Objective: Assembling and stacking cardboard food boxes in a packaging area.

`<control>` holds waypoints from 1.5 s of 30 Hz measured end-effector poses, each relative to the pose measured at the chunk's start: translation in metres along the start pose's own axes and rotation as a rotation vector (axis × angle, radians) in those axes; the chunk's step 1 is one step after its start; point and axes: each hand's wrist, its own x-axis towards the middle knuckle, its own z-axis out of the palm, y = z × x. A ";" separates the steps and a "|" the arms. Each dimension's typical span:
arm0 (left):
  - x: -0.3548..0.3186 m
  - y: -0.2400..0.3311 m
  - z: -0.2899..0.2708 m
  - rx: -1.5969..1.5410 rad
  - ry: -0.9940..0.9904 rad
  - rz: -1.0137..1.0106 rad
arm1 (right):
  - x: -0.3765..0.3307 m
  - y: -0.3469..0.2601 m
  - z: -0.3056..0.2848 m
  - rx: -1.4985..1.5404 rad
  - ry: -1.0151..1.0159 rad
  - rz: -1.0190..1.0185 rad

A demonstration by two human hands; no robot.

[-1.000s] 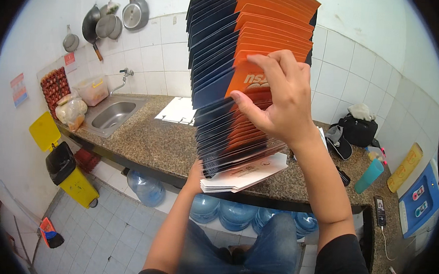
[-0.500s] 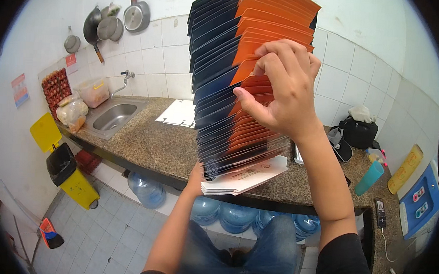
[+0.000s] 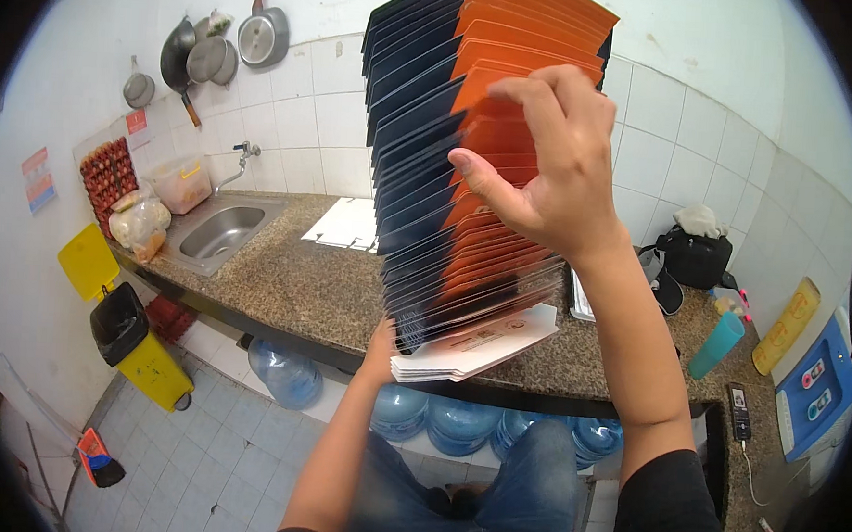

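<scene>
Spotter: Where's the stack?

Me: In my head view the stack [image 3: 425, 199] of dark blue and orange sheets is held up in front of the counter [image 3: 319, 289], its edges fanned out in steps, white panels [image 3: 489, 346] at its lower end.

Spotter: And the hands?

Me: The right hand [image 3: 566, 167] is over the front, thumb and fingers curved well apart; I can't tell whether the thumb tip touches an edge. The left hand [image 3: 380, 350] is at the lower left corner, mostly hidden, so I can't tell how it grips.

Spotter: What worries you?

Me: Slippage. The right hand doesn't look closed on anything, so I judge most of the weight hangs on the left. If that hold loosens or tips, the fanned sheets could slide out. A hooked thumb could also bend an edge.

Spotter: Where might they land?

Me: On the counter, perhaps over the white sheets [image 3: 341, 223] lying there near the sink [image 3: 221, 231], or down by the blue water bottles [image 3: 461, 422] underneath.
</scene>
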 end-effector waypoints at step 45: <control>0.007 0.010 -0.001 0.042 -0.023 0.031 | 0.039 0.027 0.009 -0.139 0.047 -0.150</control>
